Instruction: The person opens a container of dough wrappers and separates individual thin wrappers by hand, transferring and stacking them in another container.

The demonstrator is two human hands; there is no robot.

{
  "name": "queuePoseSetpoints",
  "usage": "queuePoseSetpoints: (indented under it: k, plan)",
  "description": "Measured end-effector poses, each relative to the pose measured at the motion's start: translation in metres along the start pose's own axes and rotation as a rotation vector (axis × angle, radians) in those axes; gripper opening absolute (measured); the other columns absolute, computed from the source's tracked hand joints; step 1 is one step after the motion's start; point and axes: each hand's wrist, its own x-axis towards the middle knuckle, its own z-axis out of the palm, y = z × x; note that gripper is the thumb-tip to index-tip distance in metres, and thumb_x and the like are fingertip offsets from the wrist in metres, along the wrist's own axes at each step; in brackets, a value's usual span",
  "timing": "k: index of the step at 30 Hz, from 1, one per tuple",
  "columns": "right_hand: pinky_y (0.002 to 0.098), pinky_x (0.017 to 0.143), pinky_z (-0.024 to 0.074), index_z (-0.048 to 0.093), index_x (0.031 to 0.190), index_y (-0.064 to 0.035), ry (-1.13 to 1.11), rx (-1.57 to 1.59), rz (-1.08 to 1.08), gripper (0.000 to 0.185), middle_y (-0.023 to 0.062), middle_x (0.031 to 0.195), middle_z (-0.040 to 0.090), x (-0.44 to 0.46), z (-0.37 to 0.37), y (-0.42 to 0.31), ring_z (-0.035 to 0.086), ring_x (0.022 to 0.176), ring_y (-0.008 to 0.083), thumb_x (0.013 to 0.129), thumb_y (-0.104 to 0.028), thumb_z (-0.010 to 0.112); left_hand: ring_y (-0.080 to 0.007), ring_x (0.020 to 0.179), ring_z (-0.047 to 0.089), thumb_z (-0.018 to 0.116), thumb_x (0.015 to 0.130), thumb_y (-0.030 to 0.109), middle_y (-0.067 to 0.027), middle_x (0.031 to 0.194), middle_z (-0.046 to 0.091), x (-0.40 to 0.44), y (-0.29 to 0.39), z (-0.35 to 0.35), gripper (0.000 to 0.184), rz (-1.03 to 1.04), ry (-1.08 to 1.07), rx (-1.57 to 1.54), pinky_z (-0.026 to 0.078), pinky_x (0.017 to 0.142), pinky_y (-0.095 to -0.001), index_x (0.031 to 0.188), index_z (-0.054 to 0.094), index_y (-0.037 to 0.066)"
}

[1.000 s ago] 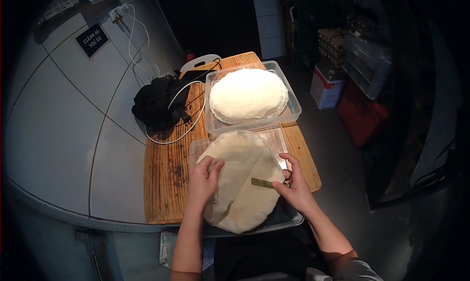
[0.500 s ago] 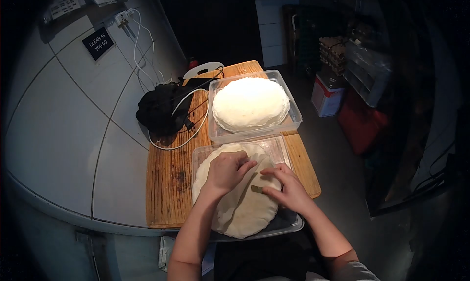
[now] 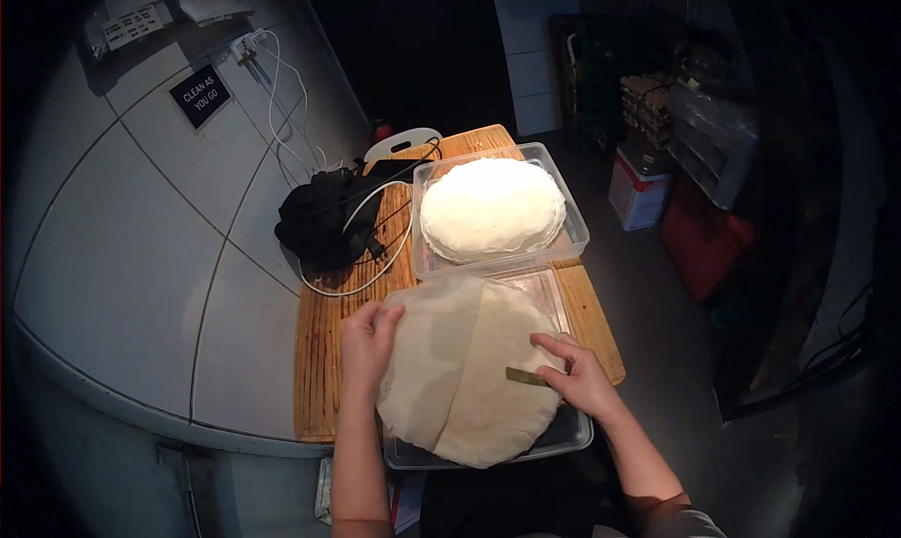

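In front of me lies a round, pale, floppy stack of thin dough-like sheets [image 3: 507,369] on a clear plastic lid or tray. My left hand [image 3: 369,336] pinches the left edge of a thin, see-through pale sheet [image 3: 427,341], which covers the left part of the round. A straight edge of that sheet runs diagonally across the middle. My right hand [image 3: 577,377] is at the right rim, index finger bent over the round. By its thumb a small flat olive-green strip [image 3: 524,377] sticks out; the grip on it is partly hidden.
Behind the round stands a clear plastic container [image 3: 572,224] holding a similar white stack [image 3: 493,205]. A black bag [image 3: 319,219] and white cable lie on the wooden board [image 3: 328,378] at left. A tiled wall [image 3: 141,285] borders the left; a white-and-red box [image 3: 640,196] is on the floor.
My left hand has moved from the middle of the round to its left edge, drawing the thin sheet leftward and flatter. My right hand has shifted slightly right with the green strip.
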Motion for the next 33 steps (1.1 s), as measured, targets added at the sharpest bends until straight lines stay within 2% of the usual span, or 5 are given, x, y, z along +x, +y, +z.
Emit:
queuePoseSetpoints:
  k: [3, 9, 18, 27, 33]
  plan:
    - [0.0233, 0.088, 0.0421, 0.055, 0.13, -0.0019, 0.004, 0.047, 0.029, 0.049, 0.0067, 0.108, 0.055, -0.002, -0.001, 0.003, 0.055, 0.1, 0.0145, 0.082, 0.003, 0.062, -0.0058, 0.057, 0.039, 0.07, 0.086, 0.018, 0.001, 0.057, 0.049, -0.004, 0.001, -0.018, 0.031, -0.014, 0.068, -0.007, 0.033, 0.05, -0.0263, 0.069, 0.056, -0.003]
    - [0.0211, 0.079, 0.0423, 0.057, 0.129, -0.0033, 0.025, -0.009, 0.015, 0.048, 0.0047, 0.102, 0.053, -0.004, 0.0, 0.001, 0.054, 0.091, 0.0112, 0.082, 0.003, 0.063, -0.0056, 0.059, 0.037, 0.07, 0.088, 0.021, 0.0047, 0.061, 0.047, -0.007, -0.018, -0.049, 0.033, -0.096, 0.171, -0.007, 0.034, 0.052, -0.0249, 0.067, 0.054, 0.001]
    - [0.0206, 0.07, 0.0418, 0.058, 0.128, -0.0032, 0.081, -0.124, 0.116, 0.048, 0.004, 0.099, 0.05, -0.005, 0.0, -0.004, 0.049, 0.075, 0.0088, 0.08, 0.002, 0.064, -0.0068, 0.064, 0.04, 0.07, 0.087, 0.022, 0.0025, 0.065, 0.051, -0.022, -0.061, -0.084, 0.031, -0.087, 0.43, -0.047, 0.038, 0.056, -0.0254, 0.07, 0.054, 0.001]
    - [0.0224, 0.065, 0.0402, 0.06, 0.125, -0.0024, 0.146, -0.176, 0.109, 0.049, 0.0038, 0.091, 0.049, -0.004, -0.004, -0.007, 0.045, 0.069, 0.0097, 0.077, 0.003, 0.062, -0.0081, 0.067, 0.046, 0.068, 0.09, 0.024, -0.0026, 0.069, 0.058, -0.039, -0.077, -0.14, 0.032, -0.084, 0.7, 0.18, 0.043, 0.061, -0.0271, 0.074, 0.055, -0.001]
    - [0.0238, 0.063, 0.04, 0.06, 0.125, -0.0016, 0.181, -0.203, 0.004, 0.048, 0.0041, 0.087, 0.048, -0.004, -0.011, 0.011, 0.045, 0.067, 0.0108, 0.077, 0.003, 0.061, -0.0078, 0.07, 0.049, 0.062, 0.094, 0.024, -0.004, 0.074, 0.062, -0.037, -0.017, -0.157, 0.029, 0.034, 0.472, 0.179, 0.044, 0.064, -0.0265, 0.083, 0.06, -0.003]
